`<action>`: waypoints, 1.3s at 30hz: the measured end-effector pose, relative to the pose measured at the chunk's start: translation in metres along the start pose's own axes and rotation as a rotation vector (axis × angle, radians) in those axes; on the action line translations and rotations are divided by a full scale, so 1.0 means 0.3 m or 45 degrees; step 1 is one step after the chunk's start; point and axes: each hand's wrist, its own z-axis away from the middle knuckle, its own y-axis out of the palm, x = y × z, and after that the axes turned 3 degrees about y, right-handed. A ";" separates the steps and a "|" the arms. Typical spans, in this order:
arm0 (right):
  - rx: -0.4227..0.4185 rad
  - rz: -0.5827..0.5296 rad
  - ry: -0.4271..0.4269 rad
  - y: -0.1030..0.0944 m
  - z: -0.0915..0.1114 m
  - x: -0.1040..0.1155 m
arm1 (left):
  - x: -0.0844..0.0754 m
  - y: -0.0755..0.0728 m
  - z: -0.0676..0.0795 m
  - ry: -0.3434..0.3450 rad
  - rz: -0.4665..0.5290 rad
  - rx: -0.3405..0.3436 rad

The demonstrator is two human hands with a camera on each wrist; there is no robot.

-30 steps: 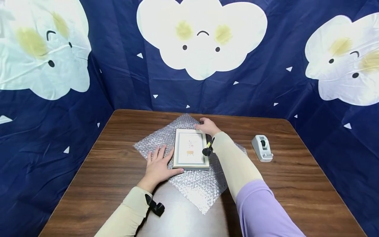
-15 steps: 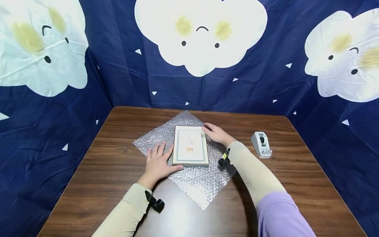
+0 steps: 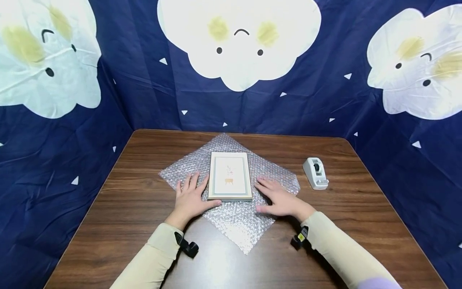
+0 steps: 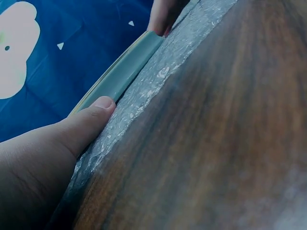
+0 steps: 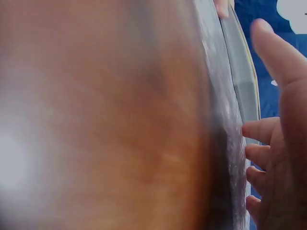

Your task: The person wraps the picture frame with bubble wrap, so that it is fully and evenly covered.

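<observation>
A picture frame (image 3: 231, 174) with a pale border and a small plant-in-pot print lies face up on a sheet of bubble wrap (image 3: 238, 224), set diagonally on the table. My left hand (image 3: 189, 202) rests fingers spread on the wrap at the frame's left side, its thumb at the near left corner. In the left wrist view that thumb touches the frame's grey-green edge (image 4: 127, 72). To the right of the frame, my right hand (image 3: 281, 198) is over the wrap with fingers extended and the thumb apart, holding nothing. Its fingertips (image 5: 254, 155) are close to the wrap in the right wrist view.
A white tape dispenser (image 3: 316, 173) stands on the wooden table (image 3: 361, 224), right of the wrap. Behind and beside the table hangs a dark blue curtain (image 3: 144, 100) printed with white clouds. Each wrist wears a small black camera.
My right hand has come away from the frame's far right corner, moving toward me to the frame's right side. The left hand has stayed in place, as has the frame.
</observation>
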 end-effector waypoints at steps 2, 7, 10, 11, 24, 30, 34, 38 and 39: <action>-0.005 0.011 -0.050 0.011 0.055 0.021 | -0.001 0.000 -0.001 0.000 0.001 0.005; -0.024 0.044 -0.133 0.039 0.149 0.064 | 0.002 0.003 -0.005 0.002 -0.008 0.009; -0.068 0.058 -0.137 0.051 0.171 0.073 | 0.006 0.007 -0.008 0.010 -0.010 -0.004; -0.090 0.062 -0.138 0.053 0.170 0.074 | 0.008 0.008 -0.008 0.012 -0.008 -0.009; -0.446 0.039 -0.415 0.057 0.140 0.023 | 0.007 0.011 -0.003 0.021 0.013 -0.009; -0.749 -0.099 -0.618 0.046 0.086 0.025 | 0.005 -0.006 -0.001 0.029 0.048 -0.011; -0.871 -0.165 -0.675 0.029 0.053 0.036 | 0.005 -0.005 0.001 0.035 0.065 -0.005; -0.906 -0.216 -0.646 0.018 0.025 0.031 | 0.003 0.000 0.004 0.041 0.092 -0.034; -0.906 -0.222 -0.624 0.016 0.020 0.028 | 0.002 -0.001 0.007 0.045 0.105 -0.044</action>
